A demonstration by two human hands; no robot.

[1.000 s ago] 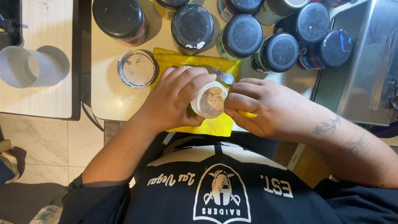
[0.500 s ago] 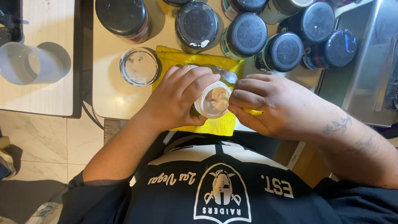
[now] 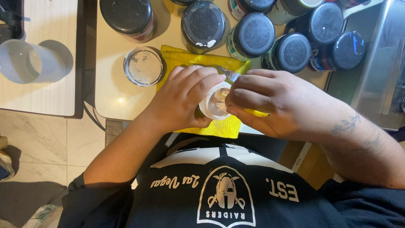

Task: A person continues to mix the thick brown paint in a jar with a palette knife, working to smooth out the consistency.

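My left hand (image 3: 182, 98) wraps around a small open jar (image 3: 215, 102) whose mouth faces up toward me, with brownish contents inside. My right hand (image 3: 274, 103) pinches a yellow-handled tool (image 3: 258, 113) against the jar's rim; a metal tip (image 3: 230, 75) pokes out above my fingers. Both hands hover over a yellow cloth (image 3: 192, 59) spread on the beige countertop (image 3: 112, 88). A loose round lid (image 3: 143, 66) lies just left of the cloth.
Several dark-lidded jars (image 3: 253, 34) stand in a row behind the cloth. A clear plastic cup (image 3: 29, 61) sits on a pale board at left. A metal appliance (image 3: 379, 76) fills the right side. Tiled floor (image 3: 38, 143) lies below the counter edge.
The view has shifted slightly; my hands stay closed around the jar, with the right fingers working a little at its rim.
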